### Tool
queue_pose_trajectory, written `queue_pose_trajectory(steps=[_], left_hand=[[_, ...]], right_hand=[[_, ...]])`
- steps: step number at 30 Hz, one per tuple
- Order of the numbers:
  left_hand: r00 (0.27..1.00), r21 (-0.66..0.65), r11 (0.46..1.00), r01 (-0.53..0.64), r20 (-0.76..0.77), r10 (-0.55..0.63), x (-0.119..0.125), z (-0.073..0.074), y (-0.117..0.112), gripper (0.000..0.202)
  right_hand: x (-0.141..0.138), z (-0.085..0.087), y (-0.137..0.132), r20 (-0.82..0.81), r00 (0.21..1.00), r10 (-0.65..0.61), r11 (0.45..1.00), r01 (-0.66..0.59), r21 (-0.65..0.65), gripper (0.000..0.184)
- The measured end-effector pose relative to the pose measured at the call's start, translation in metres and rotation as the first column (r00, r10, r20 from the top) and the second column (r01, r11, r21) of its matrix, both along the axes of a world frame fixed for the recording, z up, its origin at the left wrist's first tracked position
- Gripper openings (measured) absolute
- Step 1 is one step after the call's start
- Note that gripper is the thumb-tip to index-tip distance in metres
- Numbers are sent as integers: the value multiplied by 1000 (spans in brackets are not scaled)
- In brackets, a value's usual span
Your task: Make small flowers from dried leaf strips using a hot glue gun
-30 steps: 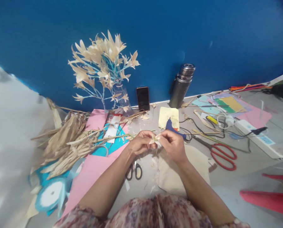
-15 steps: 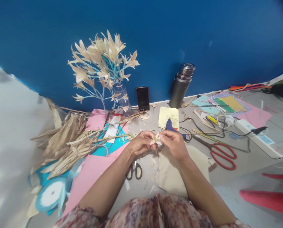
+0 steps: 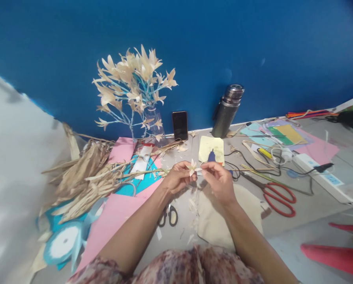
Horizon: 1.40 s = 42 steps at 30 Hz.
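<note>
Between the fingertips of my left hand (image 3: 177, 178) is a small cream flower (image 3: 192, 169) with pointed petals, its face turned up. My right hand (image 3: 219, 182) pinches the tip of the petal on the flower's right side. Just behind my right fingers, a blue glue gun (image 3: 211, 155) rests on a pale yellow sheet (image 3: 205, 146), partly hidden by the hand. Below my left wrist lie small scissors with black handles (image 3: 173, 216). A beige pad (image 3: 244, 211) is under my right forearm.
Behind stand a vase of cream flowers (image 3: 143, 67), a phone (image 3: 180, 125) and a dark flask (image 3: 226, 114). Dried husks (image 3: 81, 173), pink paper (image 3: 114, 221) and a ribbon roll (image 3: 61, 242) lie left. Red-handled scissors (image 3: 291, 197), cords and a power strip (image 3: 324, 173) lie right.
The flower has turned so its petals face up more and spread wider. My right fingers have shifted slightly right, to the petal's tip. The whole view has tilted slightly.
</note>
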State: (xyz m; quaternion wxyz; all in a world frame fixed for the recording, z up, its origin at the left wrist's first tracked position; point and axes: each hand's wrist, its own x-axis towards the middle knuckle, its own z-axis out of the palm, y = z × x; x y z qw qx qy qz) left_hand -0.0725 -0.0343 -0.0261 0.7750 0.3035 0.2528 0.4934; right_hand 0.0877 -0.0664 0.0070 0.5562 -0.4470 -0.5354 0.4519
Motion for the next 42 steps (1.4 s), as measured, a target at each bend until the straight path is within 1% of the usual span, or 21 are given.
queue_pose_trajectory(steps=[2, 5, 7, 9, 13, 16, 21, 27, 32, 34, 37, 38, 42], left_hand=[[999, 5, 999, -41, -13, 41, 1, 2, 0, 29], [997, 13, 998, -68, -43, 68, 3, 3, -1, 29], [995, 19, 997, -75, -61, 76, 4, 3, -1, 29], [994, 28, 997, -77, -75, 79, 4, 2, -2, 29], [994, 43, 996, -76, -77, 80, 5, 3, -1, 31], [993, 49, 996, -80, -86, 84, 4, 4, -1, 31], [989, 60, 992, -109, -91, 114, 5, 3, -1, 32], [988, 9, 990, -138, -62, 138, 9, 2, -2, 31], [984, -38, 984, -175, -32, 173, 12, 1, -3, 32], [985, -48, 984, -171, -35, 169, 13, 1, -3, 32], [989, -42, 989, -143, -40, 141, 13, 0, -5, 29], [991, -35, 991, -131, -40, 130, 12, 0, -5, 28], [996, -32, 996, -86, -42, 85, 12, 0, -6, 26]], right_hand=[[-1, -2, -2, 39, 999, 2, 999, -4, 38, 13], [-3, -5, -3, 156, 987, -28, 995, 11, 104, 18], [-4, -8, -2, 218, 975, -53, 990, 22, 141, 15], [-4, -10, -1, 239, 969, -65, 987, 27, 161, 11], [-4, -11, 0, 234, 970, -66, 985, 25, 173, 9], [-4, -9, 0, 250, 964, -96, 980, 48, 191, 8], [-4, -6, -2, 254, 960, -116, 975, 62, 213, 7], [-4, -4, -3, 248, 963, -110, 977, 58, 206, 5], [-6, -8, -3, 238, 965, -114, 979, 68, 191, 6], [-6, -8, -3, 217, 970, -113, 983, 78, 167, 8], [-5, -7, -3, 145, 985, -98, 989, 79, 126, 21], [-4, -6, -3, 140, 986, -85, 990, 68, 126, 22], [-3, -3, -2, 190, 981, -45, 991, 19, 136, 14]])
